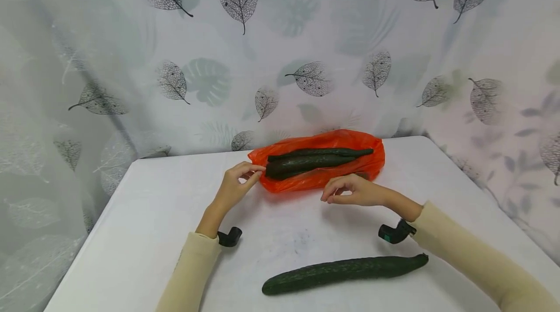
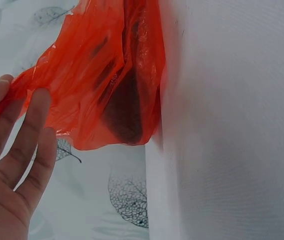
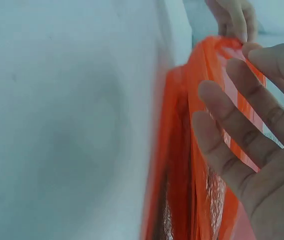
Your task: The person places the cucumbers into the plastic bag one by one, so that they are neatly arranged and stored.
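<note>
An orange-red plastic bag (image 1: 302,186) lies at the back of the table with dark green cucumbers (image 1: 306,164) showing in its opening. At the bag's left end, my left hand (image 1: 236,183) pinches the edge of the thin plastic between thumb and finger. The left wrist view shows the bag (image 2: 81,90) stretched toward the left hand (image 2: 16,165), a dark shape visible through it. My right hand (image 1: 356,190) hovers by the bag's front right side, its fingers (image 3: 242,135) loosely bent and no object seen in them. Another cucumber (image 1: 345,273) lies alone near the front.
A white-covered table (image 1: 144,234) bears everything. Behind it hangs a pale curtain (image 1: 280,59) printed with leaves. Dark wrist cameras (image 1: 395,232) stick out below both sleeves.
</note>
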{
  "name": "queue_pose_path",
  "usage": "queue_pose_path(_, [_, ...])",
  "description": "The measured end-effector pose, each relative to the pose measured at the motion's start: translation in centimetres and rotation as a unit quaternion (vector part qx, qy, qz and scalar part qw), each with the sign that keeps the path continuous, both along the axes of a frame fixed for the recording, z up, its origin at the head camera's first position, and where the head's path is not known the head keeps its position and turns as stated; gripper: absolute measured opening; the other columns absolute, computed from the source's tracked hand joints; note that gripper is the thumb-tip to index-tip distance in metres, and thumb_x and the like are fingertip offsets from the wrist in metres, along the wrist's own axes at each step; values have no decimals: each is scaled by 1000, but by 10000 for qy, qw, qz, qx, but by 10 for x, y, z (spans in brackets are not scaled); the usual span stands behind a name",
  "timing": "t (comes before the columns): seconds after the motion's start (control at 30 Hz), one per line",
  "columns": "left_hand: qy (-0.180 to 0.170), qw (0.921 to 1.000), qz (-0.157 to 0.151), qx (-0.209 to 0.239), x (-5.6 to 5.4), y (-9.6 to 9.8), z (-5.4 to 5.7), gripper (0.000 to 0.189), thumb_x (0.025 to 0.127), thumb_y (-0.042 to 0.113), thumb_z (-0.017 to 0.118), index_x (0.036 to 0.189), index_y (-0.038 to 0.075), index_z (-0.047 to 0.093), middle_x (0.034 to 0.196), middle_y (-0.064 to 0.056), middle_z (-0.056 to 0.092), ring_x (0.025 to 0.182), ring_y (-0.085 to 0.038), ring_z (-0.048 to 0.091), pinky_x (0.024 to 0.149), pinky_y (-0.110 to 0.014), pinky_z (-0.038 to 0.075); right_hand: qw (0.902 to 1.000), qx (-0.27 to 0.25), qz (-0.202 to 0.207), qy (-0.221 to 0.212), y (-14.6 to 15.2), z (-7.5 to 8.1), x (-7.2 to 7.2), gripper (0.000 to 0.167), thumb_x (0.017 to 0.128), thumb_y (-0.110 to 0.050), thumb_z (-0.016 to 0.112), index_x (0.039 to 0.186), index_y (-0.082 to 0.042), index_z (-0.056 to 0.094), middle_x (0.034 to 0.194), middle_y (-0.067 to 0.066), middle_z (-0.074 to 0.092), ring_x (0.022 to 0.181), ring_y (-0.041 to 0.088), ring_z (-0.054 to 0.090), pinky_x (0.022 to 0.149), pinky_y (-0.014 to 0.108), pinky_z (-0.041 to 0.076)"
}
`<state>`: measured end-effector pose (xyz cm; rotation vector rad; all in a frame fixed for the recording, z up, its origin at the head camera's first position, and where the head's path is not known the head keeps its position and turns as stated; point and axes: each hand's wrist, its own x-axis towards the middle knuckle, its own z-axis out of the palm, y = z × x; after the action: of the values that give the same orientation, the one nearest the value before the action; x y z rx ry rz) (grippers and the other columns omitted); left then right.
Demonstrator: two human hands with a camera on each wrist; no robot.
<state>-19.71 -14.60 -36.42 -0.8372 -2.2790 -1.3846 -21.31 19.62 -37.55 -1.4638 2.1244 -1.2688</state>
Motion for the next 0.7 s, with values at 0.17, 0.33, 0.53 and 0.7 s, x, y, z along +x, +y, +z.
queue_pose_path(0.17, [36, 10000, -47, 57, -1, 0, -1, 15, 86, -11, 65, 100, -10, 71, 92, -22, 69, 75, -32, 63, 70, -31, 57, 9995, 276, 66, -123, 3, -1, 15, 18, 95, -1, 60, 111, -2, 68, 104, 17, 67, 93, 17, 63, 84, 32, 56])
queue_pose_path(0.33, [-4, 10000, -68, 59, 2, 1, -6, 16, 86, -12, 65, 100, -10, 71, 93, -23, 69, 75, -33, 63, 71, -28, 56, 9989, 426, 171, -68, 9, -10, 31, 16, 96, -6, 60, 109, -3, 69, 101, 13, 68, 91, 13, 62, 81, 28, 55])
queue_pose_path(0.53, [-104, 9999, -57, 62, 3, 0, -8, 16, 87, -11, 64, 101, -10, 70, 94, -22, 69, 76, -33, 63, 71, -32, 57, 9955, 752, 528, -237, 8, -14, 53, 19, 98, -13, 59, 114, -5, 68, 102, 9, 69, 89, 8, 62, 79, 28, 55])
queue_pose_path(0.7, [-67, 9999, -55, 89, -2, -1, -5, 16, 87, -10, 64, 102, -10, 70, 95, -22, 69, 79, -33, 64, 72, -33, 57, 9875, 1170, 736, -758, 9, -12, 67, 26, 97, -18, 62, 119, -5, 64, 104, 9, 68, 87, 5, 61, 76, 26, 55])
